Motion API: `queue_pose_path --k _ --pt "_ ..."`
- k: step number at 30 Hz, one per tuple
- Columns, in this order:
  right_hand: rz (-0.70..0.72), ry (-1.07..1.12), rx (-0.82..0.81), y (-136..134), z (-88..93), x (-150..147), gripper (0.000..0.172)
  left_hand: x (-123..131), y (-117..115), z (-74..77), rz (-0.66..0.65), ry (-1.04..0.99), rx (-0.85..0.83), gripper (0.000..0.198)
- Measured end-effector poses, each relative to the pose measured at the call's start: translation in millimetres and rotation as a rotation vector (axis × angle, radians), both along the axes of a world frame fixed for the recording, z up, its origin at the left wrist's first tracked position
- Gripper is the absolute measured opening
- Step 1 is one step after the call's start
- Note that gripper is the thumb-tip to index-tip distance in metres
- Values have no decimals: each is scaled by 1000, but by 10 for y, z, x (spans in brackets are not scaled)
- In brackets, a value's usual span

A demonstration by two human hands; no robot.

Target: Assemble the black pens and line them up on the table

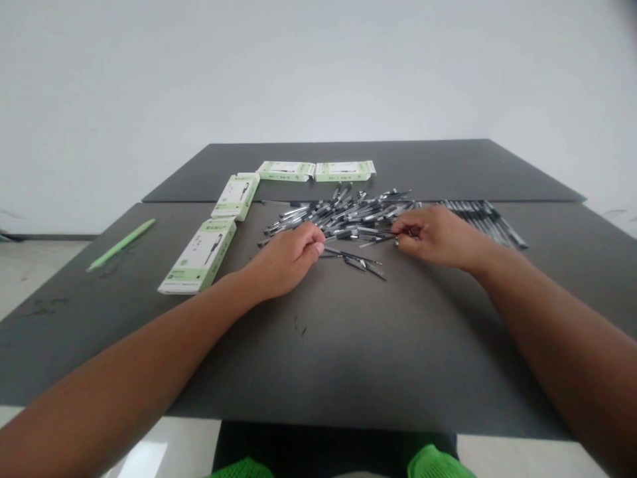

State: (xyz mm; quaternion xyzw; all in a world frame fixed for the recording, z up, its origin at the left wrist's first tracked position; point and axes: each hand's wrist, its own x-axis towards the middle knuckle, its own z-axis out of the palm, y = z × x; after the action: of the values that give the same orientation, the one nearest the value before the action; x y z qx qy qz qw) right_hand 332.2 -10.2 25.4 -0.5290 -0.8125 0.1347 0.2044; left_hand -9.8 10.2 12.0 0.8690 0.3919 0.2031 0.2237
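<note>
A loose heap of black-and-clear pens (343, 211) lies in the middle of the table. At the heap's near left edge is my left hand (291, 259), thumb and fingers closed together; whatever they hold is hidden. My right hand (432, 236) is at the heap's right side with its fingers pinched around a pen, mostly covered by the fingers. Several thin dark pen pieces (365, 264) lie on the table between my hands. Beyond my right wrist, a row of pens (480, 219) is laid side by side.
Two green-and-white pen boxes (344, 171) (286, 170) lie behind the heap. Two more boxes (202, 255) (236, 196) lie to its left. A light green stick-like tool (122, 244) rests at far left. Small dark scraps (300, 325) are on the dark table (358, 358).
</note>
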Motion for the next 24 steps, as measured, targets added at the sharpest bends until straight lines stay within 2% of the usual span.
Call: queue_pose_path --k 14,24 --pt "30 -47 10 0 3 5 14 -3 8 11 -6 7 -7 18" --pt "22 -55 93 -5 17 26 20 -2 -10 22 -10 10 -5 19"
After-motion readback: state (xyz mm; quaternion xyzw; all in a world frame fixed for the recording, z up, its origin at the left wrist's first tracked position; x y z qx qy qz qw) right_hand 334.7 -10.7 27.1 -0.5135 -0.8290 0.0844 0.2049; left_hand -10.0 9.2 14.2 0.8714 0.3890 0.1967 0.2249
